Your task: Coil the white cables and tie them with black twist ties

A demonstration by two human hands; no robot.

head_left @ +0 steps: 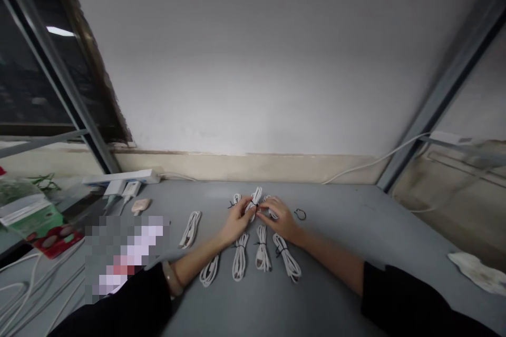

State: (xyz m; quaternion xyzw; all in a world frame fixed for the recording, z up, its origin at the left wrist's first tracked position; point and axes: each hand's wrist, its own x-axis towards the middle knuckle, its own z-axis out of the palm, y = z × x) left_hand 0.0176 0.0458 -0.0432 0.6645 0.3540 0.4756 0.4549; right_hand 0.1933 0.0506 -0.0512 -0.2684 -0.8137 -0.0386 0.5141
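Observation:
Both my hands meet over a coiled white cable bundle (256,199) at the far middle of the grey table (340,284). My left hand (236,219) pinches the bundle from the left. My right hand (279,217) grips it from the right, fingers closed at its black tie. Several more tied white cable bundles lie below my hands, one (240,257) under my left wrist and one (287,258) under my right. A single bundle (190,228) lies apart to the left. A small black tie ring (300,214) rests just right of my right hand.
A white power strip (122,176) with plugged adapters sits at the back left. Green and red packets (37,221) and loose white cords (23,284) fill the left edge. A crumpled white cloth (478,271) lies at the right edge. A white wall rises behind.

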